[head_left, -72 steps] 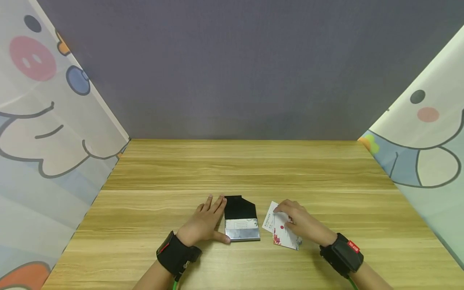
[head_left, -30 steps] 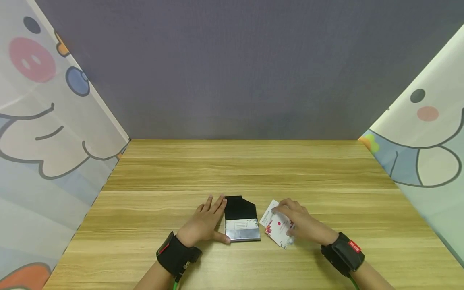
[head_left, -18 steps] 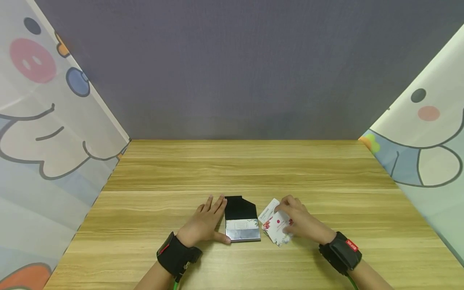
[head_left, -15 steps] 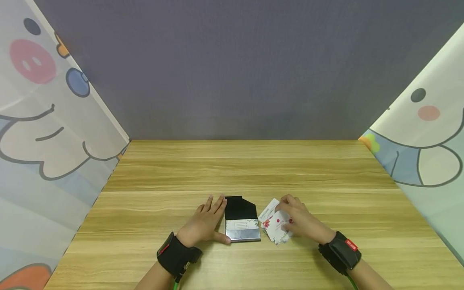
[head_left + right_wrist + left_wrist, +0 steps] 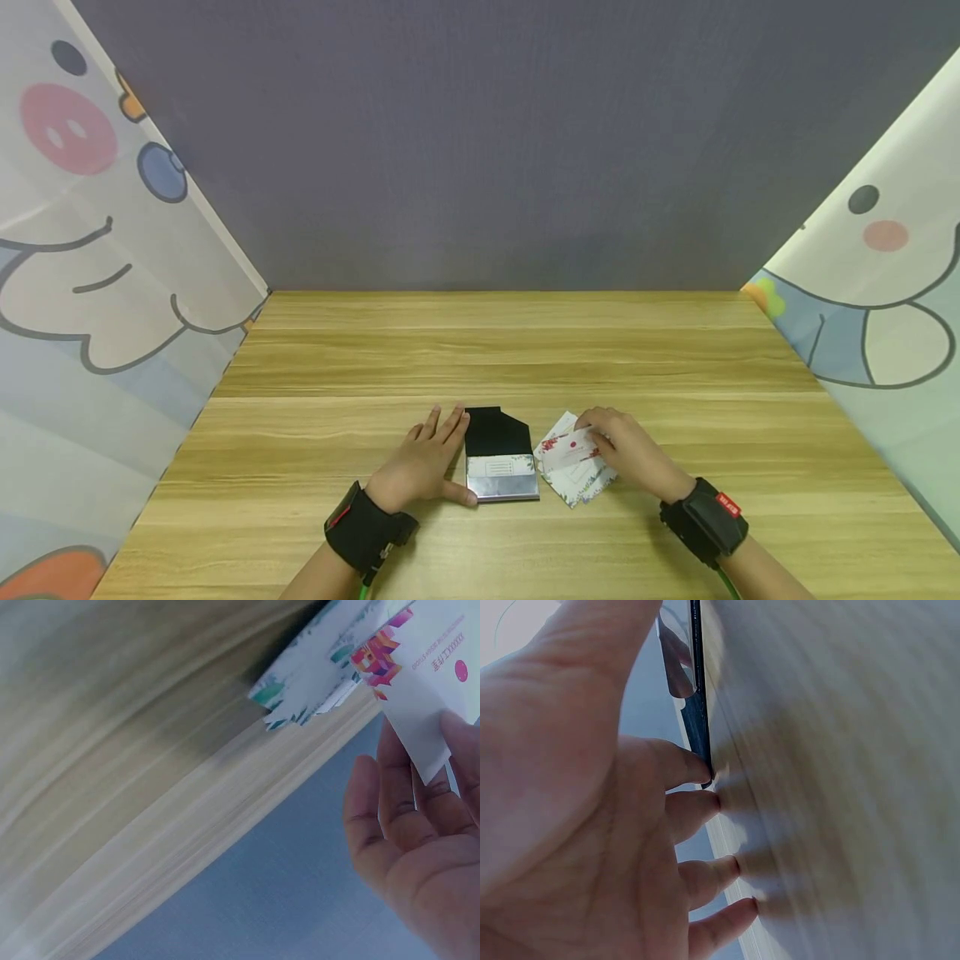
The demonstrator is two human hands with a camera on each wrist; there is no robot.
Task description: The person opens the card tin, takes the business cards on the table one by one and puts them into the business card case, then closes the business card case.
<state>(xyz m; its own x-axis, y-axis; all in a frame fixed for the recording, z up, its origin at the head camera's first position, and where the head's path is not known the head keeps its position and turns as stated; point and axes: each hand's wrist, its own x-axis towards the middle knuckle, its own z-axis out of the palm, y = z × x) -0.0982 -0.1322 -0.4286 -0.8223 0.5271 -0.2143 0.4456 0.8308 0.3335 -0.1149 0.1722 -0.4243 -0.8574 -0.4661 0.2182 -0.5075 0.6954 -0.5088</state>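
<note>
High and wide, the head camera looked forward and down: grey wall (image 5: pixel 502 150) at twelve o'clock, tabletop (image 5: pixel 495 350) towards six. Close and tilted came the wrist views: left hand (image 5: pixel 592 802) at nine in one, right hand (image 5: pixel 424 840) near four in the other, whose white card (image 5: pixel 420 686), at two, the head view shared.

A wood-grain table (image 5: pixel 480 350) carries an open card case (image 5: pixel 502 487) and overlapping cards (image 5: pixel 582 485).

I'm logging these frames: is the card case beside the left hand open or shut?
Open: the card case has its black flap spread back, leaving a printed card inside it in view.
</note>
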